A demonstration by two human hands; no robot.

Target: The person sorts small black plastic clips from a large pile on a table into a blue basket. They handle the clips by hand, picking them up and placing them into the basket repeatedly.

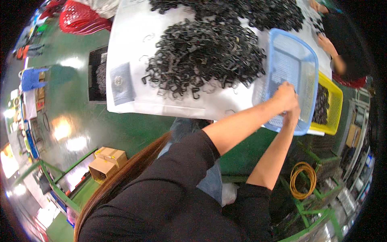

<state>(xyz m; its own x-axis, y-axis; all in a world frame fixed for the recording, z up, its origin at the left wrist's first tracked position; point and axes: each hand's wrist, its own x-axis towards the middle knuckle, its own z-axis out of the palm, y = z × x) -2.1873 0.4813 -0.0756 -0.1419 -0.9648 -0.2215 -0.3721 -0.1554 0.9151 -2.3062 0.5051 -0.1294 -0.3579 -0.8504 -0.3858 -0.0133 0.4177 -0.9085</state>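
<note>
Basket (311, 76), one, blue, at left hand (286, 96) and right hand (292, 113), openness and hold indiscernible; yellow crate (336, 111), one, beside. Nearest black heap (205, 56), one.

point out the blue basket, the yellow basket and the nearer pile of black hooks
Blue basket (289, 49): head view, on its far inner wall.
Yellow basket (335, 108): head view, on its right side wall.
Nearer hook pile (205, 54): head view, on its middle.
</note>
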